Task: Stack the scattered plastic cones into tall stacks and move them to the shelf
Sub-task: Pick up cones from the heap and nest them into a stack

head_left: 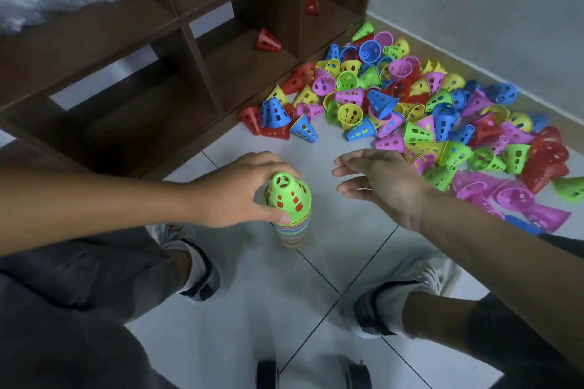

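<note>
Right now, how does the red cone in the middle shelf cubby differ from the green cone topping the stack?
The red cone lies tipped over alone, untouched; the green cone stands upright, nested on the stack, gripped by the left hand. Colours differ. Both are perforated plastic cones with holes in their walls.

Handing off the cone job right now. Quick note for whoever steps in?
Left hand: fingers grip the green cone topping the stack on the floor between the feet.
Right hand: open, holds nothing, beside the pile.
Done: one stack of mixed colours built.
Shelf: only two loose red cones in its compartments, no stack.
Left: most cones lie scattered by the wall; stack them, then move the stacks to the shelf.
</note>
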A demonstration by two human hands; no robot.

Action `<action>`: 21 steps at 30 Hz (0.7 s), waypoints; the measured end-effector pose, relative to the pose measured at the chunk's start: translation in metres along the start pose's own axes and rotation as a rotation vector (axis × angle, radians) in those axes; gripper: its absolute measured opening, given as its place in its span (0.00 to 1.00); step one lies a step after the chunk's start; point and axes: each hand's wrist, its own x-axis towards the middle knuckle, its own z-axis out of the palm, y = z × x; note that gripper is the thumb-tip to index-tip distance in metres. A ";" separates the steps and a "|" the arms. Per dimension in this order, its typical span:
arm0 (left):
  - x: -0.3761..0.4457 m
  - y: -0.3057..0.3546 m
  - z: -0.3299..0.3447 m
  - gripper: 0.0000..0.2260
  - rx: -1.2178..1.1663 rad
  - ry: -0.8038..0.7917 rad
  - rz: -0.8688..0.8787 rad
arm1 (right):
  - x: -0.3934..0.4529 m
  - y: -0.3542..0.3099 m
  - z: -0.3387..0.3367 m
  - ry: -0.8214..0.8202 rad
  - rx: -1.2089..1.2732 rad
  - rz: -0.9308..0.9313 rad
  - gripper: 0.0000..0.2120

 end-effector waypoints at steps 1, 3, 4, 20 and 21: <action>0.000 -0.001 0.003 0.28 -0.042 0.000 -0.013 | 0.002 0.001 -0.001 0.002 0.001 0.001 0.09; 0.000 -0.001 0.011 0.29 -0.126 0.002 -0.059 | 0.004 0.002 -0.004 0.008 0.008 0.003 0.09; -0.001 -0.001 0.015 0.29 -0.173 0.000 -0.091 | 0.005 0.003 -0.005 0.014 0.011 0.003 0.09; 0.012 0.016 0.049 0.32 -0.685 0.105 -0.436 | 0.033 0.110 0.027 -0.189 0.297 0.545 0.38; 0.012 0.017 0.051 0.32 -0.712 0.104 -0.458 | 0.034 0.114 0.032 -0.199 0.342 0.573 0.38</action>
